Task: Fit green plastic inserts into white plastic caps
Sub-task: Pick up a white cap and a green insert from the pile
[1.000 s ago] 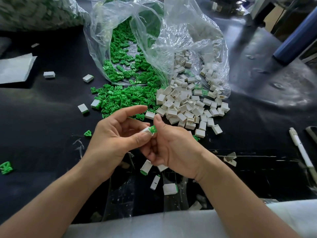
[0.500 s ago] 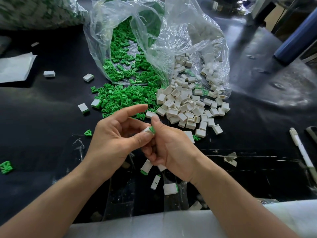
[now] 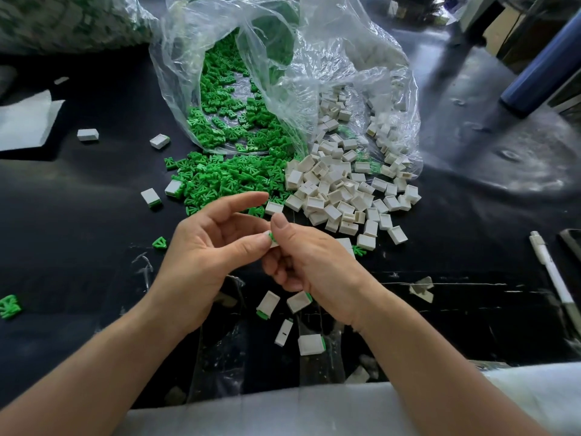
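My left hand [image 3: 207, 250] and my right hand [image 3: 308, 262] meet above the black table, both pinching one small white cap with a green insert [image 3: 272, 239] between thumbs and fingers; most of the piece is hidden by my fingertips. A heap of loose green inserts [image 3: 226, 180] lies just beyond my left hand. A heap of white caps [image 3: 339, 190] lies beyond my right hand. Several assembled caps [image 3: 309, 344] lie on the table below my hands.
A clear plastic bag [image 3: 283, 73] spills both heaps. Stray caps [image 3: 88, 134] and green inserts [image 3: 9, 306] lie at the left. A white pen [image 3: 553, 278] lies at the right, a blue cylinder [image 3: 540, 70] at the far right, white paper [image 3: 25, 121] at the left.
The green insert shows less between my fingertips than before, sunk further into the cap. My right thumb has shifted slightly left over the piece.
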Demonstrator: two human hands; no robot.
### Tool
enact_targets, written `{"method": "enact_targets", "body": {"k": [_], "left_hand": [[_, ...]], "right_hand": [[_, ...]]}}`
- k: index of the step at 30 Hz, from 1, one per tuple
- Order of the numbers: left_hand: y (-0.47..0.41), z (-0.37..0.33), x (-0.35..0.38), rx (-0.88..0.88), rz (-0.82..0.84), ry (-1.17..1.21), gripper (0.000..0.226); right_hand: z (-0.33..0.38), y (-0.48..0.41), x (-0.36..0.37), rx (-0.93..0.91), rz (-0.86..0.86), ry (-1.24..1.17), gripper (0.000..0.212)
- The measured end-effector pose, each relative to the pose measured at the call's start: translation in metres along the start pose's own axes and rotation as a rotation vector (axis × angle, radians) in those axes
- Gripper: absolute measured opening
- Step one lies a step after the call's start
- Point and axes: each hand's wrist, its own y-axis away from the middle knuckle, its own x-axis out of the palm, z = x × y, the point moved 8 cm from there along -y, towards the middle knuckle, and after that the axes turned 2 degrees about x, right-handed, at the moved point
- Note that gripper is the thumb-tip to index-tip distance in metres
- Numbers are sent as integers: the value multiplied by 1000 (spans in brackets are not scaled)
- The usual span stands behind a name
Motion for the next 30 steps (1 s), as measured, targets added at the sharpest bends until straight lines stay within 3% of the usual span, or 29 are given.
{"method": "enact_targets", "body": {"k": [16, 21, 26, 30], "left_hand": [[3, 0, 6, -24, 16, -21, 38], [1, 9, -1, -93, -47, 19, 42], [0, 8, -3, -98, -91, 16, 44], [1, 6, -1, -81, -88, 11, 50]], "right_hand": [[-4, 2, -4, 33, 5, 102, 42], [0, 2, 0, -11, -36, 133, 37], [-3, -3, -2, -33, -91, 247, 55], [-3, -2, 0, -40, -117, 262, 47]]}}
